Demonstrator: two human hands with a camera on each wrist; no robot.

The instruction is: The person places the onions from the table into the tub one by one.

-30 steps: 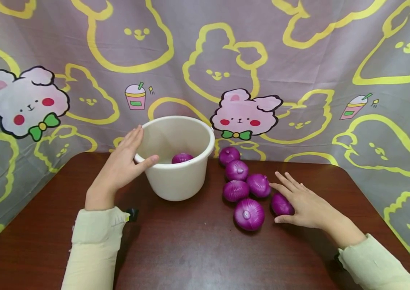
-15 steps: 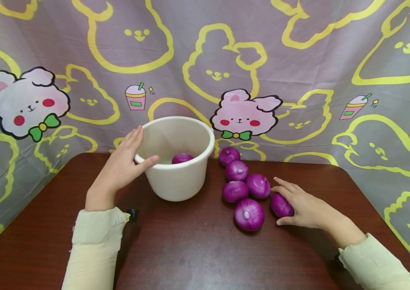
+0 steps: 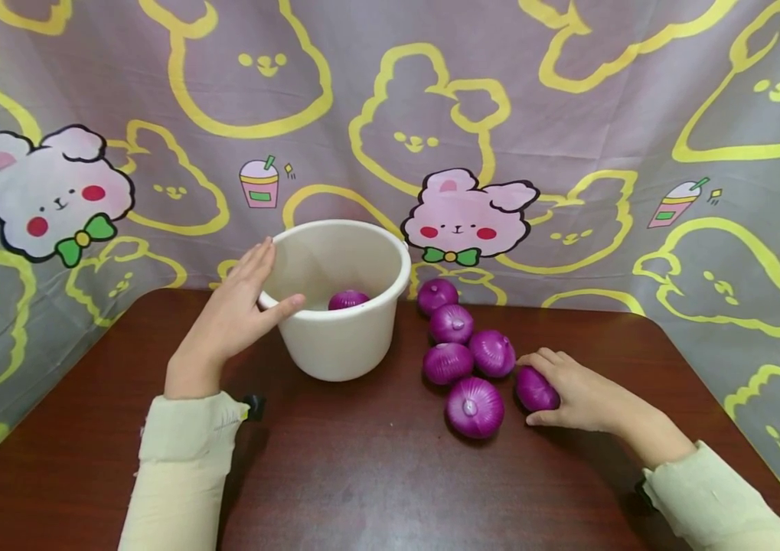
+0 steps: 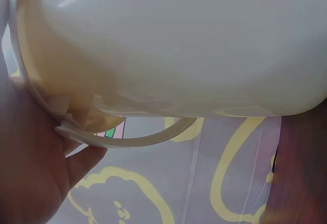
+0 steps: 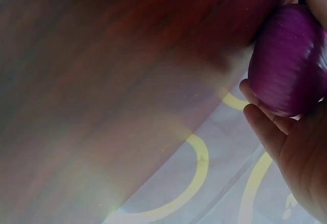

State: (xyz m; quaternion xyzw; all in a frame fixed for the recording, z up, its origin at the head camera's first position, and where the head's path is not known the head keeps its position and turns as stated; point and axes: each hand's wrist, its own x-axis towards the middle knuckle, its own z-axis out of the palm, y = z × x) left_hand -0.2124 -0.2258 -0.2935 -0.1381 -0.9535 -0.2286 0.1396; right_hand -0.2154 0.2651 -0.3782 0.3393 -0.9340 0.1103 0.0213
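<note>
A white plastic bucket (image 3: 337, 344) stands on the table with a purple onion (image 3: 348, 299) visible inside. My left hand (image 3: 231, 314) holds the bucket's left rim, thumb at the front and fingers farther back. The left wrist view shows the bucket wall (image 4: 194, 50) beside the left hand (image 4: 30, 157). To the right, my right hand (image 3: 585, 394) grips a purple onion (image 3: 536, 390), fingers over its far side and thumb near its front. That same onion (image 5: 288, 60) fills the corner of the right wrist view, against the right hand (image 5: 306, 157).
Several more onions lie between bucket and right hand, including a front onion (image 3: 474, 408) and a rear onion (image 3: 437, 297). A curved white handle (image 4: 138, 141) hangs from the bucket. Behind the brown table (image 3: 390, 482) hangs a patterned cloth (image 3: 569, 115).
My right hand's fingers have lowered and closed around the rightmost onion, which remains in about the same place. The left hand has stayed at the bucket's rim.
</note>
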